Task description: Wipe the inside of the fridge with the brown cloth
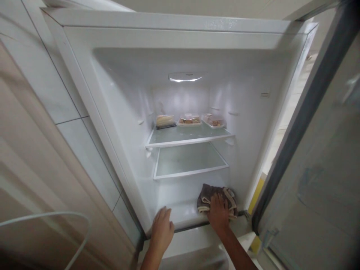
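Head view: nearest the camera, the left hand [162,228] lies flat and spread on the front lip of the fridge [84,97] floor, holding nothing. Just to its right, the right hand [218,214] presses palm-down on a grey-brown cloth [207,195], fingers splayed over it rather than closed around it. The cloth sits bunched at the right front of the fridge floor, below the two glass shelves [188,161].

Risks, as I judge them: the bunched cloth could slide out from under the flat palm, since nothing grips it. A hand lifted carelessly could knock the lower shelf edge above. The food trays [189,120] at the back of the upper shelf look well clear. The open door [315,150] stands close on the right and could swing against the arm.

Hard to make out: what the trays contain is blurred and small. The fridge floor under the cloth and hand is hidden. A thin white loop [81,221] at lower left is cut off by the frame; I cannot tell what it is.
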`<state>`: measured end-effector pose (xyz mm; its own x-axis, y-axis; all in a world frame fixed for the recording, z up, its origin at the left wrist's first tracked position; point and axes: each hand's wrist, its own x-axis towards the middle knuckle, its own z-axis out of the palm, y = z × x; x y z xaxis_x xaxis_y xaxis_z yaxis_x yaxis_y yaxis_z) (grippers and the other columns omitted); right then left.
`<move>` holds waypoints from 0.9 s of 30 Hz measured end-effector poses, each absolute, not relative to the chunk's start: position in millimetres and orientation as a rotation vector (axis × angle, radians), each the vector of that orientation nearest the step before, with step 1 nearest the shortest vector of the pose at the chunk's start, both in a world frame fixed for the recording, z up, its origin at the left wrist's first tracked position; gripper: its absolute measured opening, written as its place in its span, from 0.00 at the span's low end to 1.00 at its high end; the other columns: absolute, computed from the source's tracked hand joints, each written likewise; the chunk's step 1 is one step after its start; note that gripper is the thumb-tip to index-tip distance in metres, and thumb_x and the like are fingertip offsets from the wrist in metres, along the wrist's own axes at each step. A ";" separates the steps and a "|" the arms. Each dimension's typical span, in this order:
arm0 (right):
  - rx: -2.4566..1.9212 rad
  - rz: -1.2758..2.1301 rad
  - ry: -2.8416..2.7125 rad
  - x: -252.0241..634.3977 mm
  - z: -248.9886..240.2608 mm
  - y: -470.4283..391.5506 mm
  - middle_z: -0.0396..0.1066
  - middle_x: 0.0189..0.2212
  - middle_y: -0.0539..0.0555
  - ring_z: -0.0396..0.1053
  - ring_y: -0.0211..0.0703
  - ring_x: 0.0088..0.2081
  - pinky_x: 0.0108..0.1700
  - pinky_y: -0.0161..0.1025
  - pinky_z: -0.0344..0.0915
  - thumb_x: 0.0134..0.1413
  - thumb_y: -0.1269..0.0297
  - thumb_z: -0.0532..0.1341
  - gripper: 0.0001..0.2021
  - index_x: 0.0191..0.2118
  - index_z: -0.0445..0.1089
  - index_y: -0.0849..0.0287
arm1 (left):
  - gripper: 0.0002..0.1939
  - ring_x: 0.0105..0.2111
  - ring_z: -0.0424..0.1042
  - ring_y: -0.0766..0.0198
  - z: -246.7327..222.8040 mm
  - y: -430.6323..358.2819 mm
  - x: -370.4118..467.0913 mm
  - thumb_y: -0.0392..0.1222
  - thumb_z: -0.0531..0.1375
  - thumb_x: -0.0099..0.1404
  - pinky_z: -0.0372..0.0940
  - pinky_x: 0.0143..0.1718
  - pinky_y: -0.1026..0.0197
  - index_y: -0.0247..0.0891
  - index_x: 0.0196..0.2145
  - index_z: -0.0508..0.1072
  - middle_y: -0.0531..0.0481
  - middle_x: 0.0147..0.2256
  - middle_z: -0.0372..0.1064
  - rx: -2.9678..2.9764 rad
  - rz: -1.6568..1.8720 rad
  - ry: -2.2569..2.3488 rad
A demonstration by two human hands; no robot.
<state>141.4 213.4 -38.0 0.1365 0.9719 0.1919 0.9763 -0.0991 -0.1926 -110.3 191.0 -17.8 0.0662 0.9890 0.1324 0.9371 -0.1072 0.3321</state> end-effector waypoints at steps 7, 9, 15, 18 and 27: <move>-1.483 0.462 -2.351 28.3 -16.0 224.7 0.51 0.68 0.57 0.44 0.62 0.69 0.70 0.65 0.35 0.53 0.63 0.59 0.33 0.66 0.57 0.55 | 0.29 0.65 0.60 0.53 -61.7 162.1 -120.8 0.37 0.47 0.65 0.60 0.66 0.47 0.32 0.63 0.60 0.36 0.64 0.60 1.971 1.108 1.974; -1.247 0.526 -2.475 5.9 -13.8 231.0 0.52 0.68 0.55 0.45 0.61 0.69 0.69 0.67 0.37 0.54 0.58 0.60 0.33 0.66 0.56 0.51 | 0.29 0.66 0.59 0.53 -65.0 156.0 -120.8 0.38 0.47 0.65 0.60 0.66 0.48 0.32 0.63 0.58 0.35 0.64 0.59 1.899 1.189 1.974; -1.471 0.410 -2.484 21.7 -18.3 267.7 0.50 0.69 0.51 0.46 0.60 0.69 0.68 0.65 0.44 0.59 0.56 0.55 0.28 0.65 0.58 0.49 | 0.29 0.65 0.60 0.52 -61.4 155.2 -119.2 0.39 0.48 0.64 0.59 0.66 0.47 0.34 0.63 0.57 0.36 0.64 0.60 1.815 1.206 1.968; -1.763 0.325 -2.314 78.8 -20.4 291.7 0.49 0.69 0.54 0.45 0.63 0.68 0.67 0.67 0.42 0.60 0.57 0.54 0.27 0.65 0.59 0.50 | 0.28 0.64 0.62 0.51 -59.8 158.2 -112.0 0.41 0.47 0.65 0.59 0.66 0.44 0.33 0.61 0.61 0.36 0.62 0.62 1.819 1.175 1.931; -2.155 0.167 -1.936 170.1 -29.9 333.4 0.52 0.67 0.59 0.50 0.60 0.67 0.65 0.57 0.49 0.59 0.62 0.53 0.28 0.65 0.59 0.55 | 0.26 0.60 0.68 0.51 -59.7 179.1 -96.6 0.43 0.49 0.62 0.63 0.63 0.45 0.34 0.55 0.70 0.38 0.58 0.69 1.882 1.181 1.799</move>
<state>170.1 333.4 -29.9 0.1161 0.9905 0.0739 0.9631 -0.0941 -0.2522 -96.6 179.1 -59.7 -0.1106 0.9272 0.3578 0.6967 -0.1844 0.6933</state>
